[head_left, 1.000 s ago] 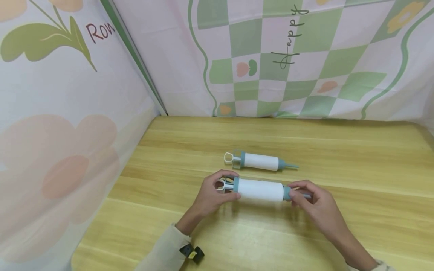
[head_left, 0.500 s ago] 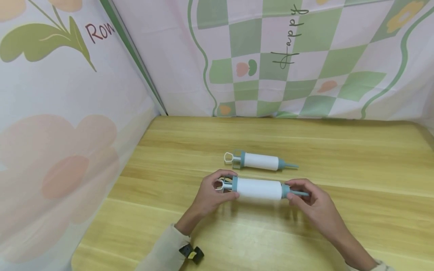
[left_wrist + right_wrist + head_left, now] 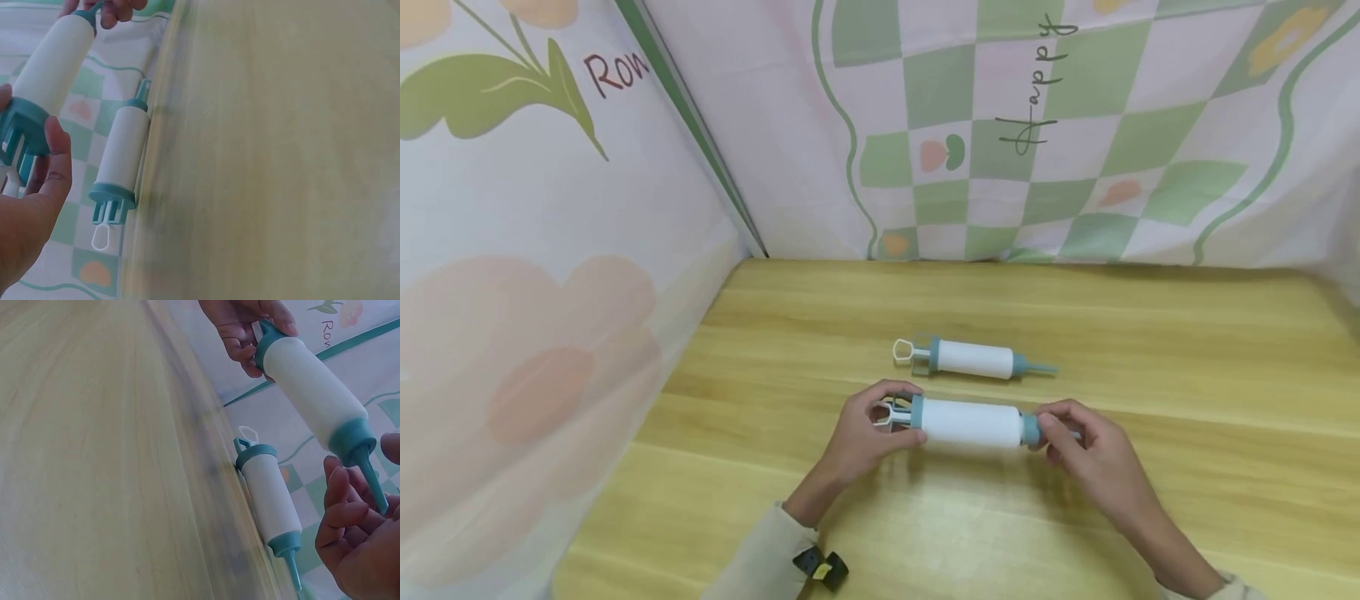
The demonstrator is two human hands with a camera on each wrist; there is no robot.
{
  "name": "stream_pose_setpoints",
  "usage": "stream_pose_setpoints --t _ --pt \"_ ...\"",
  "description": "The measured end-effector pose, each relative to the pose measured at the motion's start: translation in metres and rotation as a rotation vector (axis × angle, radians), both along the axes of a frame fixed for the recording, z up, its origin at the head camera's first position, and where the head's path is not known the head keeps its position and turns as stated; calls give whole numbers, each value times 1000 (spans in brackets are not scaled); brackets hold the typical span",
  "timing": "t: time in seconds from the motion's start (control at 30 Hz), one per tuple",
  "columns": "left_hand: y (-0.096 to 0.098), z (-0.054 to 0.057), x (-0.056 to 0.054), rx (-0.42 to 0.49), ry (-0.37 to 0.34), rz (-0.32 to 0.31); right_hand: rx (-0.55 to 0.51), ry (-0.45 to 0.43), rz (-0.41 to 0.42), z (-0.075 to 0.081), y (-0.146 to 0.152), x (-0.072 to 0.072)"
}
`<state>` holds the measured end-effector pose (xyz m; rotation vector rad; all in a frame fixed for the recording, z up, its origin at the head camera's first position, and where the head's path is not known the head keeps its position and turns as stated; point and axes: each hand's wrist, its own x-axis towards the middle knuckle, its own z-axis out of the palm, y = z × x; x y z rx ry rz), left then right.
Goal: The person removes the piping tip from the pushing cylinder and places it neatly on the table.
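Above the table, both hands hold a white-barrelled syringe [image 3: 972, 423] with teal ends, lying crosswise in the head view. My left hand [image 3: 863, 433] grips its teal collar [image 3: 31, 119] at the plunger end, thumb and fingers on opposite sides. A white pull ring [image 3: 883, 414] sits inside the curve of that hand. At the other end, my right hand [image 3: 1093, 454] has thumb and fingers at the teal nozzle cap [image 3: 351, 439], pinching it. The thin nozzle [image 3: 373, 484] is mostly covered by the right hand in the head view but shows in the right wrist view.
Behind the held one, a second, similar syringe [image 3: 976, 359] lies on the wooden table [image 3: 775, 333], its nozzle pointing right. A green-and-white checked cloth [image 3: 1015, 125] hangs at the table's back edge, and a flower-printed cloth [image 3: 535, 333] on the left.
The right thumb and fingers have shifted around the nozzle cap: half a second ago the nozzle showed more, now the hand covers most of it. The left hand keeps its grip.
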<state>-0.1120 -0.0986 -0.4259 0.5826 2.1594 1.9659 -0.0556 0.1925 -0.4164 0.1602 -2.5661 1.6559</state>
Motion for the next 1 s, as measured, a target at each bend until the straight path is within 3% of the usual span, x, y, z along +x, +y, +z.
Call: stream_pose_setpoints --t 0.3,0.6,1.0 --pt "2 -3 1 8 -16 -12 5 14 15 -1 2 1" --pt "3 -2 0 6 -17 -8 -69 78 66 -4 5 2" --pt "3 -1 0 8 -27 -3 -43 101 74 -4 7 3"
